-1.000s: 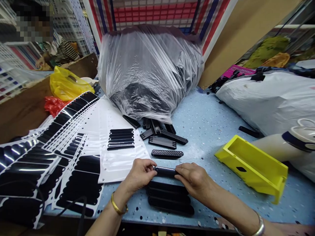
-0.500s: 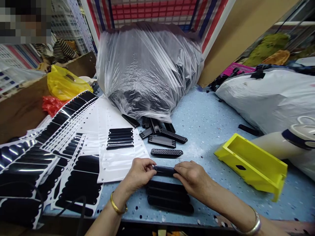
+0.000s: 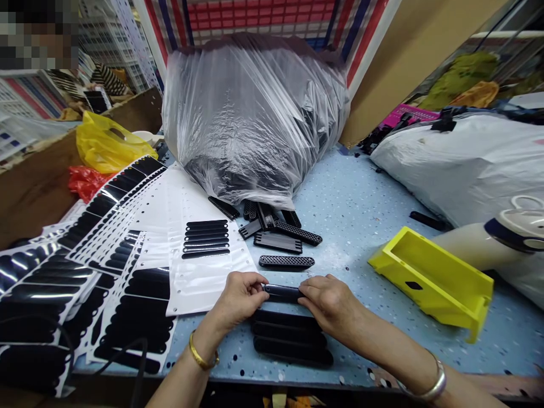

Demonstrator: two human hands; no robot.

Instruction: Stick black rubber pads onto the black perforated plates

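My left hand (image 3: 241,296) pinches the left end of a black oblong plastic piece (image 3: 281,292) between thumb and forefinger. At the other end, the fingers of my right hand (image 3: 329,299) close on the same piece, partly covering it. Its upper face is smooth and shiny. Just below, similar black pieces (image 3: 292,345) lie side by side on the table. Beyond my hands rests a piece with a lattice-patterned side (image 3: 287,262). Left of it, a white backing sheet (image 3: 208,283) carries several black strip stickers (image 3: 206,238).
Loose black pieces (image 3: 278,242) spill from a large clear plastic bag (image 3: 255,119). A yellow bin (image 3: 429,283) and a cream jug (image 3: 463,246) stand at right, near a white sack (image 3: 463,164). Sticker sheets (image 3: 136,311) cover the left side. A person in striped clothing (image 3: 108,79) is behind.
The view has shifted slightly. Both hands keep their hold on the black piece with hardly any movement. At upper left, a dark panel with a pale edge now shows by the other person.
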